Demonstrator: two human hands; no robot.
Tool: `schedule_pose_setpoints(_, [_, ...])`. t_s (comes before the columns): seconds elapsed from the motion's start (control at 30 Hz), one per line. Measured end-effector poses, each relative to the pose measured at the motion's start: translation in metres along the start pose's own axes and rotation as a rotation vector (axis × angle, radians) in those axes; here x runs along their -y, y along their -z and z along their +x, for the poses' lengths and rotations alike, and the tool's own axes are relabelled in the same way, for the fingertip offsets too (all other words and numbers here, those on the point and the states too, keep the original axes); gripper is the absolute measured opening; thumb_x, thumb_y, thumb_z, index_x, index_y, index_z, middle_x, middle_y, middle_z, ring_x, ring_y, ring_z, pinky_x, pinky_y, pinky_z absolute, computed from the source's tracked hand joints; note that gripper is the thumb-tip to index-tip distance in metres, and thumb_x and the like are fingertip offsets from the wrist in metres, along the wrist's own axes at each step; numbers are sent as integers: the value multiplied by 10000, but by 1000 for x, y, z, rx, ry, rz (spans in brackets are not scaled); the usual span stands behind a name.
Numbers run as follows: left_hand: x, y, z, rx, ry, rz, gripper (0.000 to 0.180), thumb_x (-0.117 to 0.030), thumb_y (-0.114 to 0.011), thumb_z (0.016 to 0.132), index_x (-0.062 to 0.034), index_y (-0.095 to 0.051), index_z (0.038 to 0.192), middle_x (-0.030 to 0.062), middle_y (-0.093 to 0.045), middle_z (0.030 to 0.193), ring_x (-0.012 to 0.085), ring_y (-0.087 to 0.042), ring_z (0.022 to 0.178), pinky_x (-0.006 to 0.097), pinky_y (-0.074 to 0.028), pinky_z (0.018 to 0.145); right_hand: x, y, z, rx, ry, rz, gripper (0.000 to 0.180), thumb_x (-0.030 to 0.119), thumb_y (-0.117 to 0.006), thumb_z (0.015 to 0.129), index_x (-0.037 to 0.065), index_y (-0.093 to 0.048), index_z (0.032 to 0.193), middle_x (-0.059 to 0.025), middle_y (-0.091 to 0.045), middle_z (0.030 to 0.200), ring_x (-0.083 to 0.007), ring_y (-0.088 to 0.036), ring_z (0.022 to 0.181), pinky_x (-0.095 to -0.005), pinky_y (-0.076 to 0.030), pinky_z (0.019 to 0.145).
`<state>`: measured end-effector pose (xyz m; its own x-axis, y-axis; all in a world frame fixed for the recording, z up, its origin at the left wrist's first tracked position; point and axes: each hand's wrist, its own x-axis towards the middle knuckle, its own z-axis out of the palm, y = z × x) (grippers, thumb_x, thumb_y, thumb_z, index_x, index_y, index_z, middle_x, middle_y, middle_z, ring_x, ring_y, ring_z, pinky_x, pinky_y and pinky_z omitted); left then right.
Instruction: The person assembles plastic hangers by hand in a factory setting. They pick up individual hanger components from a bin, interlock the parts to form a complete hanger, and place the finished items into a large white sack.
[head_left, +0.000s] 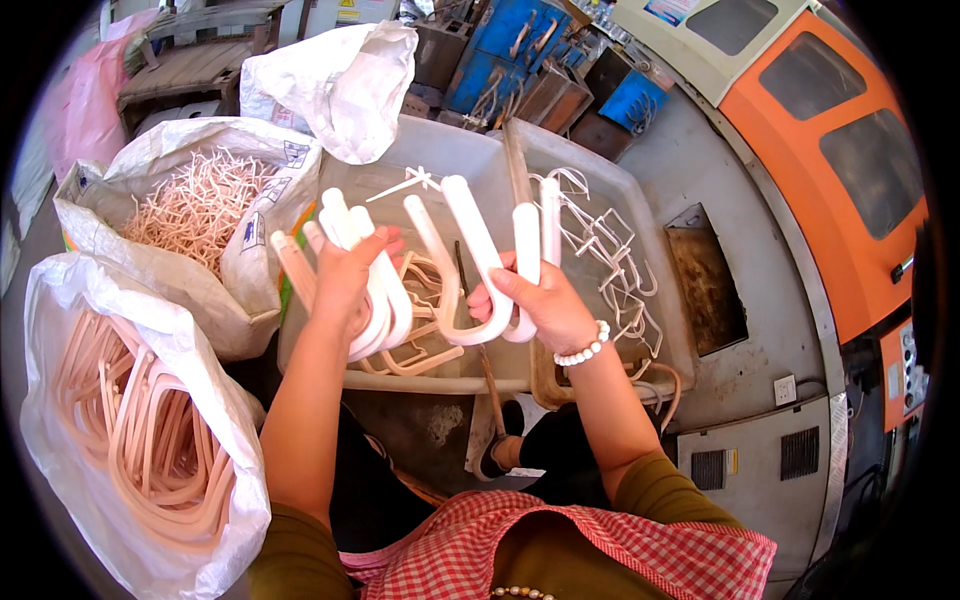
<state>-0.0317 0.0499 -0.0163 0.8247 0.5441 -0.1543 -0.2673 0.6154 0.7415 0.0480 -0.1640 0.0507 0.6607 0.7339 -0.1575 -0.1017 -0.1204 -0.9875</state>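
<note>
Closed around a bunch of white and pale pink U-shaped plastic pieces (397, 308) is my left hand (345, 285), its thumb lying across them. My right hand (550, 305) grips a few more white U-shaped plastic pieces (468, 225), fingers curled round their bends. Both bunches are held above a grey plastic tub (470, 378), side by side and slightly apart. Inside the tub lie pinkish bent pieces (425, 362) and a thin white branched sprue (415, 182), partly covered by my hands and the held pieces.
At the left, a white sack (250, 480) holds many pink U-shaped pieces; behind it another sack (275, 290) is full of thin pink scraps (200, 205). White sprues (625, 270) lie in a second tub (675, 330). An orange and grey machine (850, 150) stands at the right.
</note>
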Motion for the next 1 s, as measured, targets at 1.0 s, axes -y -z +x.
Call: schedule_pose_setpoints(1.0, [28,-20,-21,362,114,-113,328,5,-684,794,3,-569,1101,91,-643,991,182,-628,898,320,-527,801,-9,-45,24,34,161,-1122,442,382,-579,898,0,-553,1119,-205,-650,862,-380,-630,780,-411,-494,708])
